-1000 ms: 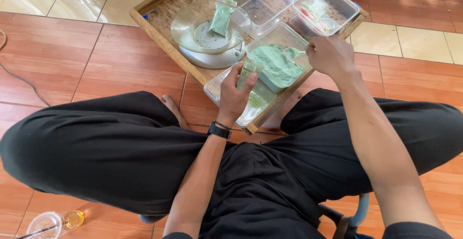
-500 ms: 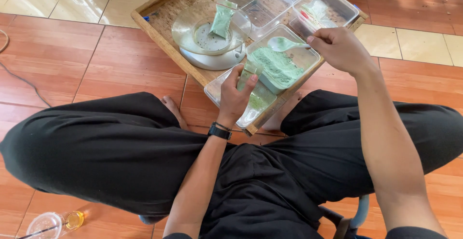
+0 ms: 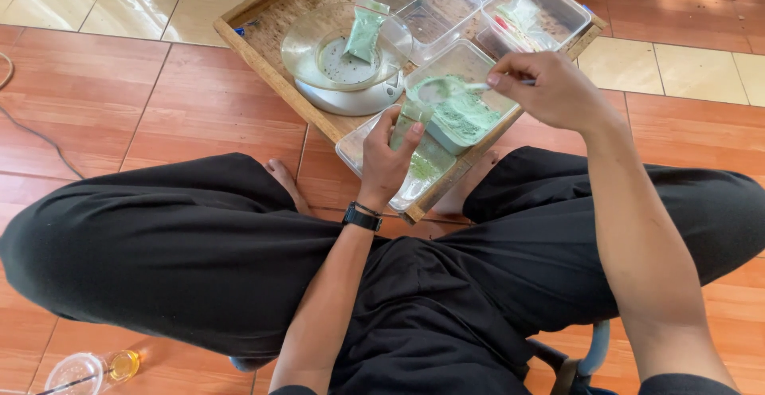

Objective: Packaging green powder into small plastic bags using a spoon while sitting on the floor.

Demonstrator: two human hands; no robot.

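My left hand [image 3: 386, 161] grips a small clear packet [image 3: 406, 121] holding green powder, upright at the near edge of a wooden tray [image 3: 271, 76]. My right hand [image 3: 550, 88] holds a white spoon [image 3: 446, 90] by its handle, its bowl loaded with green powder just above the packet's mouth. Under the spoon sits a clear plastic tub of green powder [image 3: 466, 112]. A black watch is on my left wrist.
On the tray a scale carries a clear bowl [image 3: 344, 48] with a filled green packet leaning in it. Two more clear tubs [image 3: 422, 1], [image 3: 534, 13] sit at the tray's far side. A plastic cup [image 3: 80, 371] stands on the tiled floor at lower left. My crossed legs fill the foreground.
My right hand has lifted the spoon out of the powder tub and carried it left to the packet's mouth. The left hand has kept the packet in place.
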